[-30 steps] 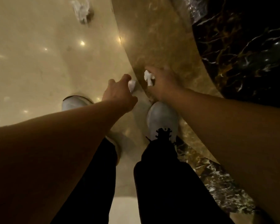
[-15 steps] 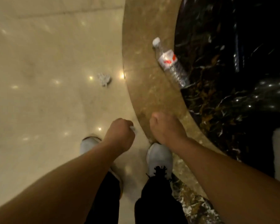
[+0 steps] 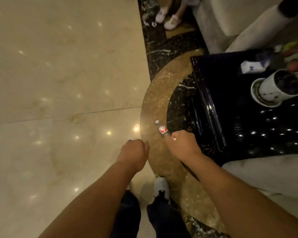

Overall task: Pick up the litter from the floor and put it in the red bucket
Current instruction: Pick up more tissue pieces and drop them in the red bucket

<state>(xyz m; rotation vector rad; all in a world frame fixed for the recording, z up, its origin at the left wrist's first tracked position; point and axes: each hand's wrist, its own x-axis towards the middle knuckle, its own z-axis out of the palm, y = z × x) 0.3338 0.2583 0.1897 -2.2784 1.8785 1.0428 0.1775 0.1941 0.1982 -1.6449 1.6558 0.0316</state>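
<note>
My left hand (image 3: pixel 134 152) is a closed fist over the pale marble floor (image 3: pixel 58 83); the white scrap it held is hidden inside. A crumpled white tissue (image 3: pixel 131 139) peeks out past its knuckles and is mostly covered. My right hand (image 3: pixel 182 145) is also a fist, with a bit of white paper scrap (image 3: pixel 174 138) showing between the fingers. Just beyond it a clear plastic bottle (image 3: pixel 162 130) with a red-and-white label lies on the brown marble ring, its lower end behind my right hand. The red bucket is not in view.
A glossy black table (image 3: pixel 230 109) stands at right with a white cup on a saucer (image 3: pixel 272 90) and a white pack (image 3: pixel 251 67). Another person's feet (image 3: pixel 169 19) are at the top. My white shoe (image 3: pixel 161 186) is below my hands.
The view has risen and pulled back from the floor. Both hands stayed closed on their scraps. The bottle and tissue now sit just beyond the hands, and the black table has come into view.
</note>
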